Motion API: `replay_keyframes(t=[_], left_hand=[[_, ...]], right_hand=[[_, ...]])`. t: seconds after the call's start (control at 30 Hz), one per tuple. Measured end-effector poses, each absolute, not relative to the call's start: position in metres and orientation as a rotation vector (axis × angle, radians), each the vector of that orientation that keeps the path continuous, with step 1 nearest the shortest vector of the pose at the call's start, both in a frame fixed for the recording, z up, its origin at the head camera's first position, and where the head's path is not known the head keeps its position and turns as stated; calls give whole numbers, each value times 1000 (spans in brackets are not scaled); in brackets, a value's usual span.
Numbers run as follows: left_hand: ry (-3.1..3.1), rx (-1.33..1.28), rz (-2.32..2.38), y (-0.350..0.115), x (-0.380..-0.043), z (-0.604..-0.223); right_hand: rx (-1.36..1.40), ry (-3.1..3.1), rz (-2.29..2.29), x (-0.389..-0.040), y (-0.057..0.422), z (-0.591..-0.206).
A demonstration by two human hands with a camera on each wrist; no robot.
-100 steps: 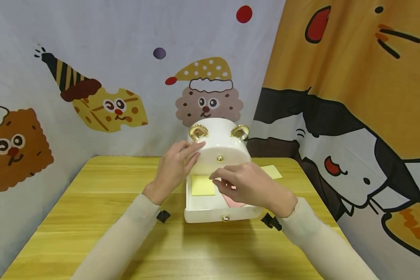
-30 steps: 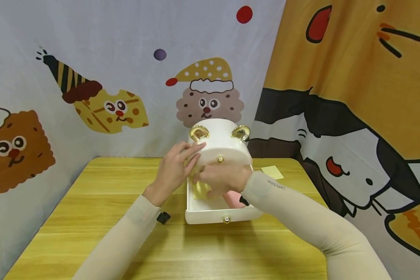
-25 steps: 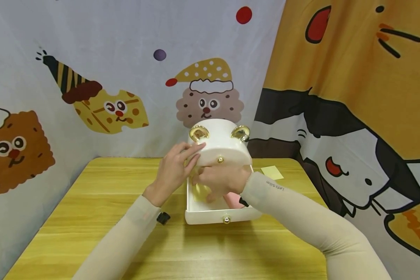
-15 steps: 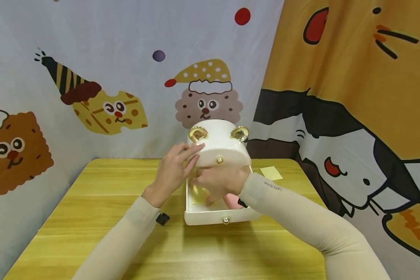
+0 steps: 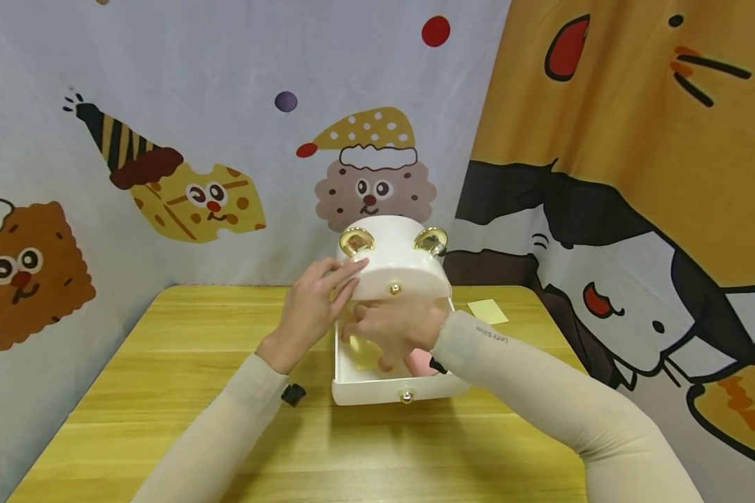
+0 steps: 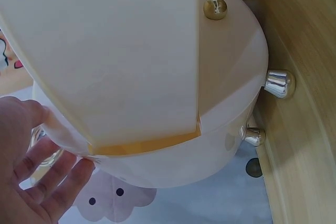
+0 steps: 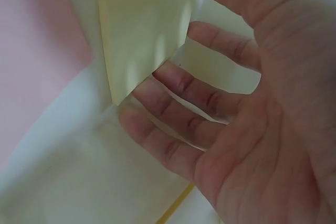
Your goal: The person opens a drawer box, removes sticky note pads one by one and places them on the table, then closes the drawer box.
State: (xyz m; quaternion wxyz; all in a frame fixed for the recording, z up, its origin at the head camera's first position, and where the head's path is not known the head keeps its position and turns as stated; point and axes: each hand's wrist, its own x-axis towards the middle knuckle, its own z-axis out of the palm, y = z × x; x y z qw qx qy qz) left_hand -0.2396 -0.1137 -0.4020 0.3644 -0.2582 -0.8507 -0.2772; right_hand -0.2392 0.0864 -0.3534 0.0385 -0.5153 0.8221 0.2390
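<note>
A white rounded storage box (image 5: 393,241) with gold ears and a gold knob stands on the table. Its lower drawer (image 5: 371,394) is pulled out. My left hand (image 5: 307,307) rests on the box's upper left side, fingers fairly straight; the left wrist view shows its fingertips (image 6: 84,167) against the white shell. Inside the drawer, my right hand (image 5: 399,325) holds a yellow sticky-note pad (image 7: 142,35) by its edges, thumb on one side and fingertips on the other. A pink note pad (image 5: 420,362) lies to the right in the drawer, partly hidden by the right wrist.
A loose pale yellow note (image 5: 487,311) lies on the wooden table (image 5: 182,391), right of the box. Behind stands a printed cloth backdrop (image 5: 226,63) with cartoon figures. The drawer's front knob (image 5: 405,396) faces the near edge.
Since the earliest frame my right hand has reached down into the drawer and taken hold of the yellow pad, which has shifted slightly toward the drawer's front. The left hand has stayed put.
</note>
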Motion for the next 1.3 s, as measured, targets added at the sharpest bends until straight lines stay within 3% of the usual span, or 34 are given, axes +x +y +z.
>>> replay_keyframes(t=[1.0,1.3], left_hand=[[-2188,-673,-711,-112,-242,-403],[-2196,-664,-715,-113,-242,-404]], right_hand=[[-1491,2468,421,-239,103,-340],[-1626,2502,387,-239,108,-335]])
